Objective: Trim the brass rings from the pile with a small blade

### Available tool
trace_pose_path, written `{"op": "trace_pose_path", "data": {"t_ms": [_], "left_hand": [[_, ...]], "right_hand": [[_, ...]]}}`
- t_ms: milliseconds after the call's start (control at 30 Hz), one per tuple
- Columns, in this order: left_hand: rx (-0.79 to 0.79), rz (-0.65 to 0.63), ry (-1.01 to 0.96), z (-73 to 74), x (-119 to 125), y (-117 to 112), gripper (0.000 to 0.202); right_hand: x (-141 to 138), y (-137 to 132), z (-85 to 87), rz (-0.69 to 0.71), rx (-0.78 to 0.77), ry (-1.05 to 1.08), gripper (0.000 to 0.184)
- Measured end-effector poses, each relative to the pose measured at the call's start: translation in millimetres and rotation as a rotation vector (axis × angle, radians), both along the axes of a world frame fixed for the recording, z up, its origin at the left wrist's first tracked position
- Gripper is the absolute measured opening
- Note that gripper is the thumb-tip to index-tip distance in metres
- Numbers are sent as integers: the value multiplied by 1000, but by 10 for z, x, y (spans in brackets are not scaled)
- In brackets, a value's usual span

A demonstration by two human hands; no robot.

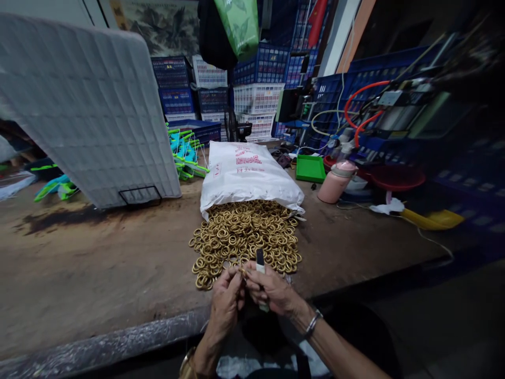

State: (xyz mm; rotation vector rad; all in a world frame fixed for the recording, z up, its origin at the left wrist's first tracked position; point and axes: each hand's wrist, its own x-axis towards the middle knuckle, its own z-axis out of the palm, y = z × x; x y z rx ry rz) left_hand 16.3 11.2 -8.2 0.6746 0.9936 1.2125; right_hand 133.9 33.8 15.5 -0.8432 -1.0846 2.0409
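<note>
Heap of round gold-coloured metal rings
Left hand and right hand clamp fingers on one small ring; the right also holds a flat black-and-pale tool.

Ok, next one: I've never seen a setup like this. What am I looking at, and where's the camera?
There's no robot: a person works bare-handed, seen by one camera worn on the head, looking forward and down. On the brown table, a white sack lies with its open end toward the person, gold-coloured rings heaped at its mouth. To its right are a green tray and a pink bottle. The right hand holds a slim tool with a dark end. It meets the left hand at a small gold-coloured piece, too small to identify.
</note>
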Motion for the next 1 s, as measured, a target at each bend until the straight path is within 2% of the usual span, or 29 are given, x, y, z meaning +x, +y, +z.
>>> {"op": "trace_pose_path", "data": {"t_ms": [133, 233, 333, 467, 600, 700, 833, 1000], "left_hand": [[-16, 89, 30, -23, -1, 1, 35], [-8, 138, 101, -29, 1, 11, 35], [50, 193, 210, -25, -3, 28, 30], [209, 268, 416, -9, -31, 34, 18], [349, 253, 564, 8, -68, 5, 8], [353, 246, 570, 30, -81, -16, 4], [325, 206, 538, 71, -77, -36, 8], [221, 76, 406, 79, -62, -51, 22]], "right_hand": [[-12, -5, -32, 31, -56, 85, 32], [-37, -17, -54, 29, -63, 72, 33], [-65, -18, -64, -47, -28, -34, 36], [-61, 38, -96, -175, 57, -249, 37], [-29, 121, -115, -219, 365, -536, 31], [-32, 151, -105, -241, 519, -697, 25], [-55, 150, -96, -235, 554, -759, 23], [-61, 119, -62, -253, 535, -754, 22]]}}
